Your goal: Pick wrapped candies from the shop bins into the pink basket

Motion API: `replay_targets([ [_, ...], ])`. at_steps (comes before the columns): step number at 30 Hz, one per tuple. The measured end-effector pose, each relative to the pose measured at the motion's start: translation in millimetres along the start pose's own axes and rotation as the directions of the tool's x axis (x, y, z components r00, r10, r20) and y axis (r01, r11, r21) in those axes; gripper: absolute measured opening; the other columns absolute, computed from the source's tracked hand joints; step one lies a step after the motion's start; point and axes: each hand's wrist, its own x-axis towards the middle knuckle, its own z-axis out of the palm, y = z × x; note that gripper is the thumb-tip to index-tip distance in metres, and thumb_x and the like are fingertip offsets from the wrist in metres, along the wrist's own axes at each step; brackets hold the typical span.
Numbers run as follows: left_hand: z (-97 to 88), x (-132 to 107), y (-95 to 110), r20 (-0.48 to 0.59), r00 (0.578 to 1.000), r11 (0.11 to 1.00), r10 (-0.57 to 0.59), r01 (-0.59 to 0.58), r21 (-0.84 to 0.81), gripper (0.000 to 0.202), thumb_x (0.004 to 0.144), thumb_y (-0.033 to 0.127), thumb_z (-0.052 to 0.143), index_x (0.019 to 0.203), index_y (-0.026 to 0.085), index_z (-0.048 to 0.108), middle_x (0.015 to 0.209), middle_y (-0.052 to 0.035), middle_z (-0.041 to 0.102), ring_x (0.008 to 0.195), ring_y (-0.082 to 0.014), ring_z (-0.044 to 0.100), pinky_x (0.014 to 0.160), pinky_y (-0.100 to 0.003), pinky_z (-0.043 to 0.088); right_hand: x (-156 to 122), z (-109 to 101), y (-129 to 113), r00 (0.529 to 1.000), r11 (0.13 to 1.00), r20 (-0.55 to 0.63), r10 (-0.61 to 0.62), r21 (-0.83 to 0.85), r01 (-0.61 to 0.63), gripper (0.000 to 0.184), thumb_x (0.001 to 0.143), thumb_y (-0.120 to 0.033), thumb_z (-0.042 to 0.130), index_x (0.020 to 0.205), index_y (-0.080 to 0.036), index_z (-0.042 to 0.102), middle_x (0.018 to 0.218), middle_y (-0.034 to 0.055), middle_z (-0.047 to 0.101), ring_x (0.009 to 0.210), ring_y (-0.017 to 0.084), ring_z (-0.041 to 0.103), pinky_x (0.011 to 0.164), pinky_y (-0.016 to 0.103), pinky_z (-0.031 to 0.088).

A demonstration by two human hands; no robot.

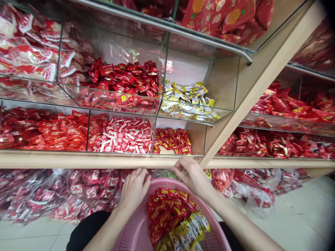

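Observation:
A pink plastic basket (136, 232) rests in front of me, holding a pile of small red wrapped candies (167, 212) and several yellow ones (187, 235). My left hand (134, 190) curls over the basket's far left rim. My right hand (190, 174) is at the far rim, fingers bent downward, just below the wooden shelf edge (104, 161). What its fingers hold is hidden. Directly above it sits the bin of small red and yellow candies (172, 140).
Glass-fronted bins hold red candies (123, 82), yellow-white candies (187, 101), and red-and-white ones (123, 135). Clear bags of red sweets (86, 195) lie on the tiled floor under the shelf. A second shelf unit (282, 139) stands to the right.

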Motion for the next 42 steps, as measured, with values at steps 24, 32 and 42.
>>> replay_targets([
  [24,23.1,-9,-4,0.321,0.935,0.984,-0.148,0.108,0.141,0.054,0.089,0.051,0.027,0.119,0.014,0.052,0.095,-0.0155,0.068,0.091,-0.0279,0.064,0.075,-0.035,0.045,135,47,30,0.925,0.990,0.355,-0.135,0.095,0.108,0.026,0.071,-0.010,0.053,0.095,-0.012,0.064,0.068,-0.0024,0.060,0.059,0.008,0.048,0.058,0.018,0.036],
  [32,21.0,-7,-2,0.375,0.911,0.977,-0.172,0.108,0.185,0.056,0.088,0.051,0.026,0.122,0.012,0.049,0.097,-0.0159,0.067,0.094,-0.0282,0.063,0.078,-0.036,0.045,136,46,33,0.925,0.998,0.372,-0.070,0.022,0.066,0.033,0.061,-0.022,0.061,0.094,-0.017,0.063,0.072,-0.0006,0.064,0.061,0.011,0.052,0.052,0.020,0.033],
  [42,26.7,-7,-6,0.371,0.912,0.970,-0.176,0.097,0.222,0.056,0.088,0.050,0.028,0.126,0.013,0.047,0.101,-0.0153,0.066,0.096,-0.0280,0.062,0.080,-0.036,0.044,134,38,25,0.924,0.996,0.382,0.010,-0.083,0.024,0.027,0.061,-0.030,0.060,0.086,-0.020,0.065,0.085,0.0056,0.068,0.073,0.019,0.060,0.054,0.024,0.034],
])
